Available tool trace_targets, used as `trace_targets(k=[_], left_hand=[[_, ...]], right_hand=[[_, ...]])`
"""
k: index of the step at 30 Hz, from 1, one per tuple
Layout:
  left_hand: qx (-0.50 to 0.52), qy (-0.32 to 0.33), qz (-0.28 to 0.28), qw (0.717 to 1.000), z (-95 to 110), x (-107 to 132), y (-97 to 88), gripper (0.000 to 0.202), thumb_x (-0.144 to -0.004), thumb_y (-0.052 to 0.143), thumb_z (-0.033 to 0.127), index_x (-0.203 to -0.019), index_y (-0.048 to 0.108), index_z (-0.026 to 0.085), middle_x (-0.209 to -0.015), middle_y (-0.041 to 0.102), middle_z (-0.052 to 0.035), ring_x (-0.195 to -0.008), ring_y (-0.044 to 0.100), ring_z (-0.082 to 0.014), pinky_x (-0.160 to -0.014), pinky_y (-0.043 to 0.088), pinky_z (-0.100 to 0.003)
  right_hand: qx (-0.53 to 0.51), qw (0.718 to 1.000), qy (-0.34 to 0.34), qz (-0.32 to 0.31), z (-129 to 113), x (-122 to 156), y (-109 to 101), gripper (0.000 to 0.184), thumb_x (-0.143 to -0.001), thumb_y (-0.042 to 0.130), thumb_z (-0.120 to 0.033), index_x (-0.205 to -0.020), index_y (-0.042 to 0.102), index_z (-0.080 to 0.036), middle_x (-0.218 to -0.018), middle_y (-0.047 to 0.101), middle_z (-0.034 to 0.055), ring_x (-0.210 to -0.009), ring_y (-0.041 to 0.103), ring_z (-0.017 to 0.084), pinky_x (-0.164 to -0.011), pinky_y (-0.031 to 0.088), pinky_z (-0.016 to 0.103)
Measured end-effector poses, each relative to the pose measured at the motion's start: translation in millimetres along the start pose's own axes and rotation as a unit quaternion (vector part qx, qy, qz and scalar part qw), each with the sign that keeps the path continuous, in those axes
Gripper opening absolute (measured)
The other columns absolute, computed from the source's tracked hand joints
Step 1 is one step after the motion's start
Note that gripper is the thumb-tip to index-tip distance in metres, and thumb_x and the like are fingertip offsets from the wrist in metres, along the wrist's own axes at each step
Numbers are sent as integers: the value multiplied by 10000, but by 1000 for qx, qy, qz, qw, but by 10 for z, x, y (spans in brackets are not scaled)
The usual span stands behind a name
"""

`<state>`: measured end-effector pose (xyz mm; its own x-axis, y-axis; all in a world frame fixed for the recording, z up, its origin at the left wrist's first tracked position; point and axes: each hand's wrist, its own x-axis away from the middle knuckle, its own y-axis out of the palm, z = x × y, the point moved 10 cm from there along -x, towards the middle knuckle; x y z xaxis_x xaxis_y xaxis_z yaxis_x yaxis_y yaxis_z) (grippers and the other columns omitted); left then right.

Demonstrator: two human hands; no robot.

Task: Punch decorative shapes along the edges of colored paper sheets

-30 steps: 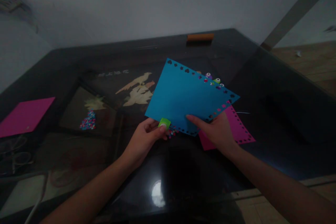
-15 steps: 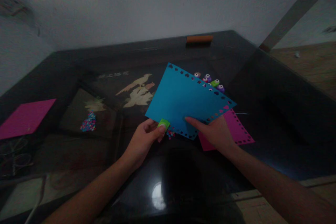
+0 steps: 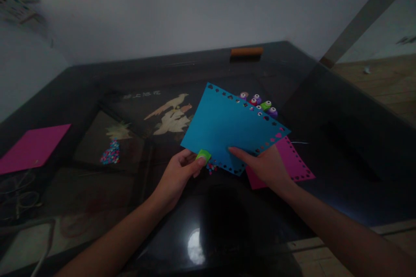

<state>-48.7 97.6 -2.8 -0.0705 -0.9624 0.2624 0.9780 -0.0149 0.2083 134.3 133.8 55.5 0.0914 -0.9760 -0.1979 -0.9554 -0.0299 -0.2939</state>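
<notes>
My left hand (image 3: 182, 169) is closed around a small green craft punch (image 3: 203, 156), its thumb on top, at the lower left edge of a blue paper sheet (image 3: 224, 125). Small cut-out shapes line the sheet's upper right, right and part of its lower edges. My right hand (image 3: 264, 162) grips the blue sheet near its lower right edge, thumb on top and the other fingers hidden beneath. Under that hand lies a pink sheet (image 3: 290, 160) with a punched border. Some confetti (image 3: 212, 168) shows just below the punch.
Several colourful punches (image 3: 266, 105) stand behind the blue sheet. A confetti pile (image 3: 111, 152) and a plain pink sheet (image 3: 35, 147) lie to the left, with coiled cable (image 3: 24, 199) near the latter. An orange-brown roll (image 3: 247, 52) rests at the table's back edge, before the wall.
The camera view has shifted slightly, so everything sits a little lower. Both hands keep their hold on the punch and the blue sheet, with almost no movement.
</notes>
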Motion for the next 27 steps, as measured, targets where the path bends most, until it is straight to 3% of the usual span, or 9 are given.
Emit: trace_targets(k=[27], left_hand=[[-14,-4,-5,1000,-5,0,1,325,-693,768,418,-861,682,154,-737,590,-2,-601,410,-92,-534,307,-225]], right_hand=[[-2,1000,2,-7,-32,-1,15,547,-696,692,-388,-1213,598,-236,-1117,691,108,-1151,574,342,-988,440,568]])
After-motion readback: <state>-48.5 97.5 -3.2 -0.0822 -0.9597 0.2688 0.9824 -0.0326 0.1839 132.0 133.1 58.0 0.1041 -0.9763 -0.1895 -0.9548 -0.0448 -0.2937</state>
